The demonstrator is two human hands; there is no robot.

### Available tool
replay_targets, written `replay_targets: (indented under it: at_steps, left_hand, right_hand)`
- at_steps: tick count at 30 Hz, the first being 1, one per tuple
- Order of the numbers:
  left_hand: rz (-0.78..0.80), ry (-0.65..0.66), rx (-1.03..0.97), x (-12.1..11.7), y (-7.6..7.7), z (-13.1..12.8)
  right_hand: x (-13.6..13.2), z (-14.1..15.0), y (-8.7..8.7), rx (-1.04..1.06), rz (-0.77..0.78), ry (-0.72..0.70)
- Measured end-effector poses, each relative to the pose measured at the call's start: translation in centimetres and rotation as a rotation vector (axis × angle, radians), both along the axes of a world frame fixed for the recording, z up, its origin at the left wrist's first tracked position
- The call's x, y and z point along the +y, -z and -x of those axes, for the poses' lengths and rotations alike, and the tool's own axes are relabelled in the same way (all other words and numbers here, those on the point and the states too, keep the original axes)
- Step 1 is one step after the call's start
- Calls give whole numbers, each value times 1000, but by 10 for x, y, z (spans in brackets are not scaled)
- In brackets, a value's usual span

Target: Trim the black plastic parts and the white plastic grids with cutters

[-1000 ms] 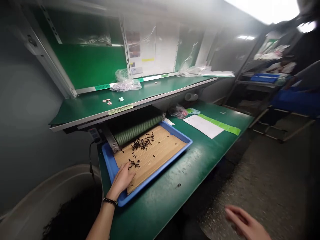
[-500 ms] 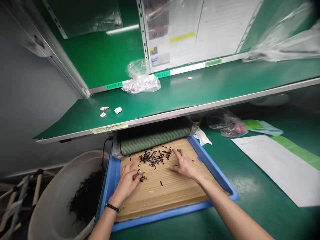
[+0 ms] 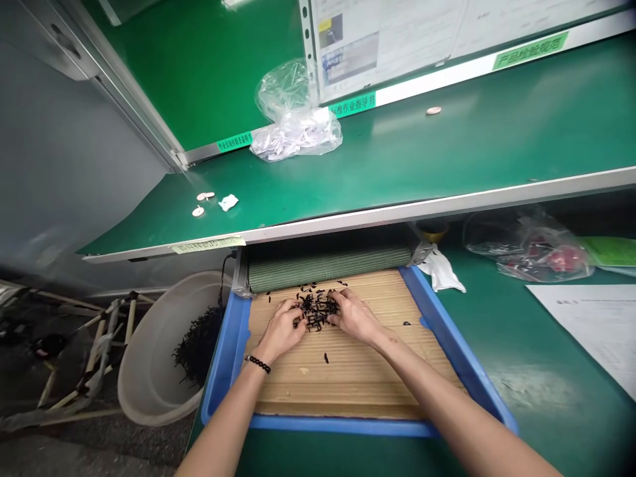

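Observation:
A pile of small black branched parts [image 3: 316,311] lies on the cardboard sheet [image 3: 348,384] inside the blue tray [image 3: 447,331]. My left hand [image 3: 284,328] presses on the pile's left side, its fingers curled round some of the parts. From the right, my right hand [image 3: 355,318] closes its fingers on the pile's other edge. My fingers partly hide the parts, so their exact kind is unclear. One loose black piece [image 3: 326,358] lies nearer to me on the cardboard, and a few more are scattered behind the pile.
A green ribbed conveyor belt [image 3: 328,263] ends over the tray's back. At lower left stands a pale tub [image 3: 144,371] with many black parts. Above is a green shelf [image 3: 387,165] with a clear bag [image 3: 298,129]. White paper [image 3: 591,324] lies at right.
Both hands have moved inward onto the pile, the left one going right and away from me. The black parts are drawn closer together. The camera view has shifted.

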State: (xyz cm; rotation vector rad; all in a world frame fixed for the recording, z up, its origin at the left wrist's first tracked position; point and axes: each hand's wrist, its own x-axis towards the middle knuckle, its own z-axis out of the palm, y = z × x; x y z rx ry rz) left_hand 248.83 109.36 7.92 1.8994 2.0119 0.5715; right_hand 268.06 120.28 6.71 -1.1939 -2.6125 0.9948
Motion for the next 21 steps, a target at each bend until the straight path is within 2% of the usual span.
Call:
replay_targets:
  at_steps: [4, 7, 10, 13, 15, 17, 19, 21]
  left_hand:
    - [-37, -36, -66, -7, -9, -3]
    - [-84, -53, -102, -22, -20, -6]
    - [-128, -58, -122, -47, -31, -2]
    - [-173, -103, -110, -80, -45, 13]
    - [-210, -151, -81, -106, -59, 31]
    - [-287, -215, -31, -135, -78, 59]
    - [-379, -318, 34, -165, -94, 97]
    - [-402, -457, 100, -194, -99, 145]
  right_hand:
    - [-9, -5, -3, 99, 30, 47]
    - [-27, -9, -12, 184, 69, 82]
    - [-54, -8, -27, 238, 129, 109]
    - [-84, 6, -50, 289, 185, 89]
    - [-103, 28, -70, 328, 193, 52]
    - [-121, 62, -92, 368, 188, -12]
    - [-138, 108, -111, 403, 180, -122]
    - [-154, 157, -124, 419, 137, -281]
